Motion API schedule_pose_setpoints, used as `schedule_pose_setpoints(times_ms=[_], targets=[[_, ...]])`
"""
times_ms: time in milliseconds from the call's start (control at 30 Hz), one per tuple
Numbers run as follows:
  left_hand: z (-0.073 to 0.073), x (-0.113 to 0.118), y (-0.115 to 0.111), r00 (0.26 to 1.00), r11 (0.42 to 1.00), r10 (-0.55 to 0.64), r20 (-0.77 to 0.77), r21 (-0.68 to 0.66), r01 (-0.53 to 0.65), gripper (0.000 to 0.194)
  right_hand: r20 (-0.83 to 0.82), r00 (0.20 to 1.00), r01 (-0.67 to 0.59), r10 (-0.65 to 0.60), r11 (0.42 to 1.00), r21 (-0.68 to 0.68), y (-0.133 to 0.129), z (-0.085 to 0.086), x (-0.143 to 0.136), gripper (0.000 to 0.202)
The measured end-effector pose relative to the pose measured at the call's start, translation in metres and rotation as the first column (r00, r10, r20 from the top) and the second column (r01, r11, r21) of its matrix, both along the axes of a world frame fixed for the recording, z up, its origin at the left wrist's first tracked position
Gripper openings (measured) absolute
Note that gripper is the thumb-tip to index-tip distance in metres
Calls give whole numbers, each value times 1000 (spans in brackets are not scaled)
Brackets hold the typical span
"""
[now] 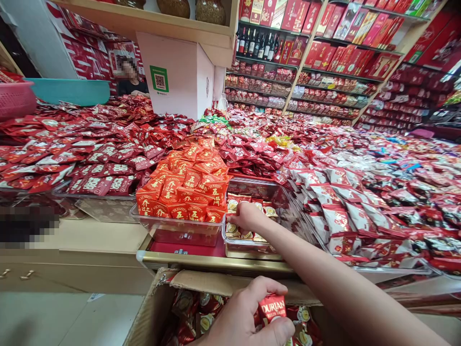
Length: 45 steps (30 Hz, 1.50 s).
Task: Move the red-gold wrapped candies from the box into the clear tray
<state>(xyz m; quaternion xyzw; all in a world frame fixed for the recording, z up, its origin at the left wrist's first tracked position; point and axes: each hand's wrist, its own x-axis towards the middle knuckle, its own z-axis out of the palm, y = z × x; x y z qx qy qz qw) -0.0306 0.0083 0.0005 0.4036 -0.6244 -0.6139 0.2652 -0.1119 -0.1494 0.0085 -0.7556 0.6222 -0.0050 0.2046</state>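
My left hand (241, 317) is low at the front, over an open cardboard box (162, 307) of small sweets, and it grips a red packet marked DURIAN (272, 307). My right hand (247, 216) reaches forward into a clear plastic tray (288, 202) that holds several red and gold durian sweets (237, 230); its fingers are closed down among them. What lies under its fingers is hidden. Left of that tray stands another clear tray (173, 228) heaped with orange-red packets (190, 185).
The counter is covered with heaps of red wrapped sweets (90, 149). A pink box with a green QR sticker (173, 77) stands behind. Shelves of red gift boxes and bottles (324, 53) fill the back wall. A person (131, 79) sits at the far left, near a teal basin (68, 91).
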Motion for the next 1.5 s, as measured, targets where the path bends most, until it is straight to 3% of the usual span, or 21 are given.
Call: schedule_pose_setpoints(times_ms=[200,333,433,533,600,700,833,967,1100,1233,1367,1500], targets=[[-3,-1,-1,1000,1000,2,-10,-12,-2,35,-6,1000,-10,10,994,-107,-1,-2,-1,29],[-8,1,-1,997,999,46,-61,13,-45,33,19,1000,1,3,977,-213,4,10,-4,25],[-6,5,-2,968,983,116,-221,167,-79,29,94,995,-6,36,953,-303,28,31,-16,18],[2,7,-2,903,954,199,-381,285,-90,28,335,936,7,110,944,-329,70,47,-38,19],[6,7,-3,874,954,221,-433,284,-100,31,492,867,54,82,965,-255,99,48,-53,23],[6,5,-3,863,960,252,-438,223,-167,36,615,788,61,-30,998,-29,133,38,-68,26],[-2,0,-3,879,950,310,-363,152,-272,37,727,669,20,-154,982,189,154,20,-72,26],[-2,-1,-4,908,954,288,-305,178,-242,34,803,544,87,-243,968,234,161,7,-71,30],[2,-3,-3,930,955,260,-259,210,-208,27,844,452,85,-289,956,282,164,5,-74,27],[2,-4,-2,911,947,300,-285,204,-248,29,844,420,14,-334,932,362,163,5,-76,24],[4,-3,-1,905,944,318,-283,185,-274,31,860,418,34,-292,951,307,160,2,-77,22],[10,1,-2,847,929,367,-385,195,-314,32,875,384,58,-294,954,295,146,20,-79,20]])
